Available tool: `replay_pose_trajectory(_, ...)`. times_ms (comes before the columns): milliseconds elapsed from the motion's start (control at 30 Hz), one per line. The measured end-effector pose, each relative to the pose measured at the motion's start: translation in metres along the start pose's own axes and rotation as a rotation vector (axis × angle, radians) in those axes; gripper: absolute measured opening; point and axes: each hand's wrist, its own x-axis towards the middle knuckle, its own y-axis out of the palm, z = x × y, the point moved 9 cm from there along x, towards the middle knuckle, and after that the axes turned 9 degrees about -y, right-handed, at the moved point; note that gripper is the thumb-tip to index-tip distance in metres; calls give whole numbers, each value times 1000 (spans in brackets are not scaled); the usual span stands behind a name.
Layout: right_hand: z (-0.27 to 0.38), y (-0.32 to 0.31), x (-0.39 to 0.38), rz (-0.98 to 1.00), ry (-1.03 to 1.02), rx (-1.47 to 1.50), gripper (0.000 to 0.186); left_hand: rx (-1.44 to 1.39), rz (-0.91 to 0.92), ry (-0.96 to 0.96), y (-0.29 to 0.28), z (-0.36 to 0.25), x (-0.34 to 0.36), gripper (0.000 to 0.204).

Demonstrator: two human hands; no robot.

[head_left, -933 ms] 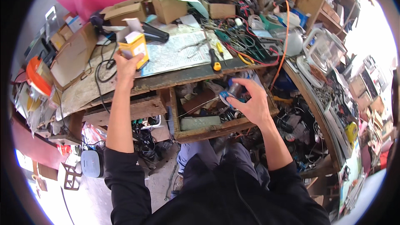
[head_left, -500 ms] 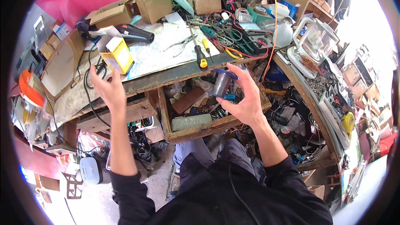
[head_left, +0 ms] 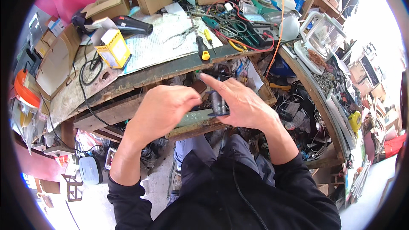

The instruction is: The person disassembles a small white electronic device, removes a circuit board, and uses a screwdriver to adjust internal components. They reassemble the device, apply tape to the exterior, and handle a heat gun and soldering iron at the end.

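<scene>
My right hand grips a spool of silvery wire, like solder, by its dark blue end flanges, held over the open drawer. Close to the spool's left side is my left hand, its thumb and fingertips pinched together. Whatever it may pinch is too small to make out. Beyond the hands, on the bench top, lie a black and yellow screwdriver, a thinner yellow screwdriver and pliers on a printed sheet.
A yellow and white carton stands at the bench's left beside a black cable hanging over the edge. Behind it lies a black hair dryer. At right, a cluttered side shelf holds a clear jug and a yellow tape measure.
My left hand has come right and down to the spool, its fingers going from spread to pinched. My right hand has lowered the spool slightly and turned it more upright.
</scene>
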Motion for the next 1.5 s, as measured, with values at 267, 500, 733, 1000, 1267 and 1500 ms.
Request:
replay_pose_trajectory(267,11,39,-13,-159,-54,1433,149,-305,34,-18,19,21,25,21)
replay_pose_trajectory(500,-7,18,-15,-630,-105,1881,145,-802,332,-286,94,41,-13,39)
replay_pose_trajectory(733,-22,30,-21,-589,130,1542,109,-1080,82,-140,77,37,-16,104)
replay_pose_trajectory(1000,-13,7,-21,-424,38,910,79,-421,-192,-147,27,28,-21,73)
replay_pose_trajectory(1267,-18,19,-14,-436,113,805,30,-1123,-304,-310,32,52,-30,84)
replay_pose_trajectory(1500,7,43,-10,-272,124,401,9,-1133,-588,-209,8,53,-24,82)
